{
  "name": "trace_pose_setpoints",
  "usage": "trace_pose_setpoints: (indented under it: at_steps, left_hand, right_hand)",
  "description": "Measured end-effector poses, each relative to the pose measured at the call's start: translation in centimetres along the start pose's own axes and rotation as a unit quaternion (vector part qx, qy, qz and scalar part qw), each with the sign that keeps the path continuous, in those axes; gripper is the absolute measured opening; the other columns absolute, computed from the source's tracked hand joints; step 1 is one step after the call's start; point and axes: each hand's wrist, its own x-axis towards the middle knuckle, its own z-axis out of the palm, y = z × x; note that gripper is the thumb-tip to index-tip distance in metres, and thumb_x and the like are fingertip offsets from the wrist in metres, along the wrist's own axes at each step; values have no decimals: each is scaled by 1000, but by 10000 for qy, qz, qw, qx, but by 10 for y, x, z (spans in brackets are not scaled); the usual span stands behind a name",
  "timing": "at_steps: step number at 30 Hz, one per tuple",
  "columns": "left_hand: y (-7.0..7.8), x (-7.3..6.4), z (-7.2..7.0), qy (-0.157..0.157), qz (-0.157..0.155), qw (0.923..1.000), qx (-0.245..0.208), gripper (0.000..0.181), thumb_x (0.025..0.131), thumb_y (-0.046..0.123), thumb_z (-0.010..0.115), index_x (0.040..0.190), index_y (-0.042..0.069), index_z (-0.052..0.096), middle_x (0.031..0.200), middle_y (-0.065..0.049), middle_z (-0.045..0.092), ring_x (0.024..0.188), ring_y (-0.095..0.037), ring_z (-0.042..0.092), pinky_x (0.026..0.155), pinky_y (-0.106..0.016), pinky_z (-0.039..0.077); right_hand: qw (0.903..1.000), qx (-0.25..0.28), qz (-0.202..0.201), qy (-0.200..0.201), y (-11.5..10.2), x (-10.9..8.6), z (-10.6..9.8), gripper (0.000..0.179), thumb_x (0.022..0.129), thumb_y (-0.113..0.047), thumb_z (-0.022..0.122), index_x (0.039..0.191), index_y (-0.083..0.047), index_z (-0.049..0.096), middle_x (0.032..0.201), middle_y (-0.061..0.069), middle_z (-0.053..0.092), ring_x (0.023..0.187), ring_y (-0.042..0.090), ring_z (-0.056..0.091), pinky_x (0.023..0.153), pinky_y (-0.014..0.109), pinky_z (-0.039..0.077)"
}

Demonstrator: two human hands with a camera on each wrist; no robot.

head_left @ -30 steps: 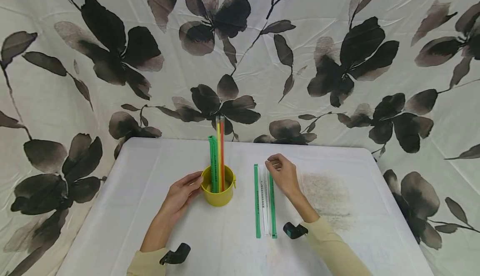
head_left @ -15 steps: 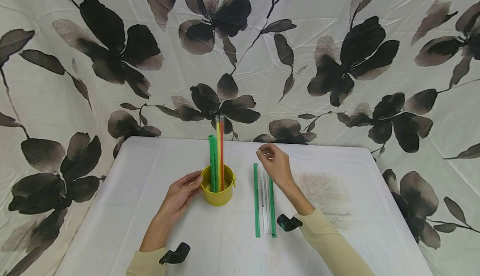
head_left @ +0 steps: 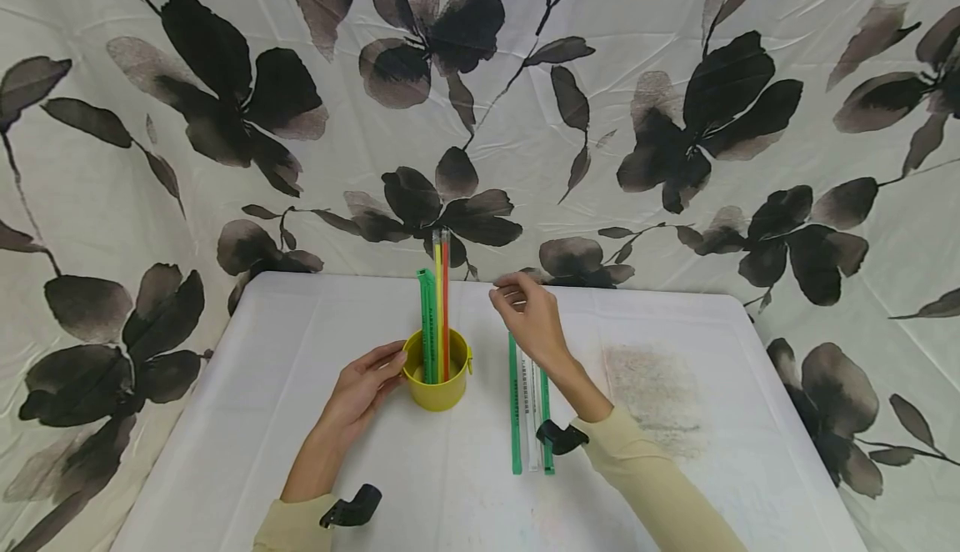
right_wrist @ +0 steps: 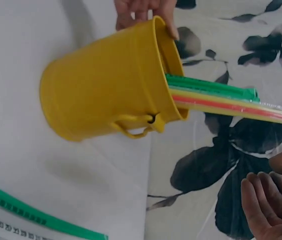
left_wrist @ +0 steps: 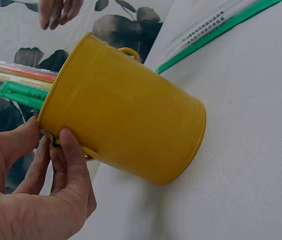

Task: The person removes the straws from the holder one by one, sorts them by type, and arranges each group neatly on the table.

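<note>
A small yellow bucket [head_left: 438, 398] stands on the white table. My left hand [head_left: 362, 393] grips it at the rim; in the left wrist view the thumb is at the rim and the fingers are by the side handle. Out of the bucket rise a long green wrapped packet [head_left: 428, 327] and thin yellow and red sticks [head_left: 446, 302] in clear film. My right hand [head_left: 531, 318] hangs in the air, fingers loosely curled around nothing, overlapping the far ends of several green and white packets [head_left: 525, 419] laid side by side on the table.
Right of the packets, the tabletop [head_left: 750, 419] has a smudged brownish patch [head_left: 652, 402]. A floral curtain [head_left: 555, 118] hangs behind the table's far edge. Black cameras [head_left: 352, 506] sit on both wrists.
My right hand has moved left and away from me, from the right-hand green packet toward the table's far edge. My left hand and the bucket have stayed put.
</note>
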Motion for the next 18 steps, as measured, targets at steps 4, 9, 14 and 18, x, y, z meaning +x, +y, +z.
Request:
trace_pose_setpoints:
  at_steps: [4,9,14,18]
  left_hand:
    - [0,0,1,28,-32,10000,-13,47,104,15,64,147,2,52,149,-17,50,121,-17,59,100,-23,53]
    - [0,-1,1,30,-49,10000,17,47,104,15,64,147,2,51,149,-17,49,125,-20,58,103,-25,52]
    - [0,0,1,18,-59,10000,-47,47,104,15,64,147,1,51,149,-17,50,123,-19,59,102,-24,53]
    - [1,0,1,7,-49,9999,-127,47,104,14,64,147,0,51,147,-17,51,116,-14,61,98,-22,54]
  right_hand:
    - [9999,-39,-85,-65,-5,3,7,21,99,-12,70,115,1,69,102,13,73,91,27,71,84,37,62]
    - [9995,12,-302,-111,-11,6,16,22,99,-10,70,116,3,69,102,13,72,91,26,70,83,35,62]
    - [9972,219,-691,-170,-19,9,26,21,98,-7,70,115,5,68,102,15,72,90,27,70,81,38,63]
    - [9955,222,-874,-288,-25,12,36,22,97,-5,70,117,5,68,103,15,72,90,25,70,80,34,63]
